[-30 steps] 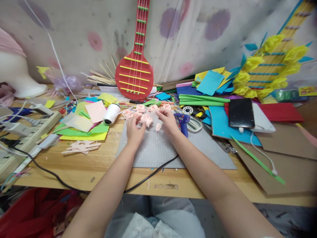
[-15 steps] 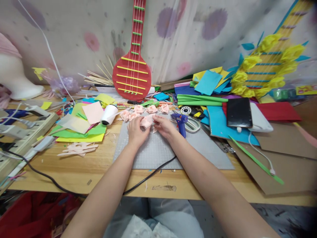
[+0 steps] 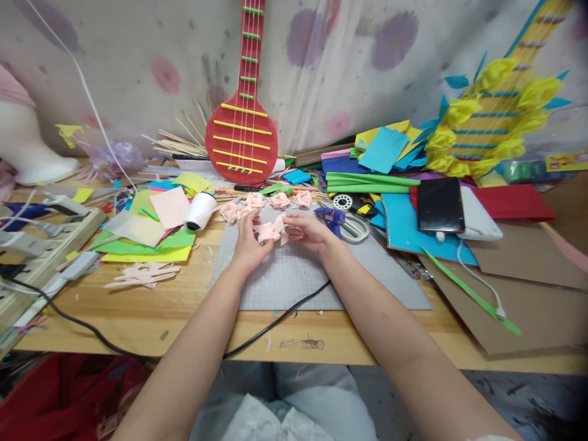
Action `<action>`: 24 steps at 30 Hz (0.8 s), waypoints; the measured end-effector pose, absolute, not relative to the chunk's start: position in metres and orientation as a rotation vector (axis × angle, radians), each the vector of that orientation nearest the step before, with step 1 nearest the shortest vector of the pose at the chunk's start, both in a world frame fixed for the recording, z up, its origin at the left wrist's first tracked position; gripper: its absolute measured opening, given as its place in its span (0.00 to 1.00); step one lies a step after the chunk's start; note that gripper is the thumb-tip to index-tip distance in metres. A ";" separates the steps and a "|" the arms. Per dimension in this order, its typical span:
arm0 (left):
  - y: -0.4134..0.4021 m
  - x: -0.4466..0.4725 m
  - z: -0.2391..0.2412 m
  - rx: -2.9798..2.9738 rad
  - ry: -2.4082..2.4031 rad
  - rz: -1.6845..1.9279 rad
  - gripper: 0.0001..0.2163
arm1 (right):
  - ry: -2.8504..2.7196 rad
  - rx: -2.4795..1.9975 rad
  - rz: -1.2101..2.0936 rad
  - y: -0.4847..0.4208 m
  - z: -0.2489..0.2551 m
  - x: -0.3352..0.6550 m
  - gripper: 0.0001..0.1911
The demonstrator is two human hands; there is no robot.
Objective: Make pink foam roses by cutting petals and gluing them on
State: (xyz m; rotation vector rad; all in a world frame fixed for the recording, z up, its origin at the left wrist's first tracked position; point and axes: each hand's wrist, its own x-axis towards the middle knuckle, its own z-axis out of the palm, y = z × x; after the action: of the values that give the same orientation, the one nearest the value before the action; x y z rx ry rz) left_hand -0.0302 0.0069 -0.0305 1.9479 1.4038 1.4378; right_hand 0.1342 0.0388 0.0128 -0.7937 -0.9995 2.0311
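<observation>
Above the grey cutting mat (image 3: pixel 294 282), a pale pink paper flower (image 3: pixel 269 231) is held between both hands. My left hand (image 3: pixel 249 245) curls around its left side, thumb at the near edge. My right hand (image 3: pixel 307 231) pinches a loose pink strip at the flower's right. Just beyond the hands lie several finished pink paper roses (image 3: pixel 279 200), one of them partly behind my left fingers. A blue glue gun (image 3: pixel 331 219) stands to the right of my right hand, its handle partly covered by my wrist, with scissors (image 3: pixel 356 229) beside it.
Left of the mat are coloured paper sheets (image 3: pixel 147 236), pink scraps (image 3: pixel 142 274), a white cylinder (image 3: pixel 201 211) and a power strip (image 3: pixel 68 245). A red paper lute (image 3: pixel 242 141) leans at the back. A phone (image 3: pixel 440 206) and cardboard (image 3: pixel 519 312) occupy the right. A black cable (image 3: pixel 280 318) crosses the front.
The flower in my hands has turned and its loose strip now stands out to the right. My right hand has shifted slightly and covers more of the glue gun's handle.
</observation>
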 end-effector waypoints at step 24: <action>-0.005 -0.029 -0.021 2.190 1.223 1.232 0.36 | -1.328 -1.208 1.683 0.048 0.001 0.138 0.13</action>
State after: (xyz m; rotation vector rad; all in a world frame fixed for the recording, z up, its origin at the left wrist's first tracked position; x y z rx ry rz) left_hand -0.0293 -0.0048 -0.0213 2.1900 1.2228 1.2316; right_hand 0.1377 0.0476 0.0014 -1.2084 -1.3277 1.6829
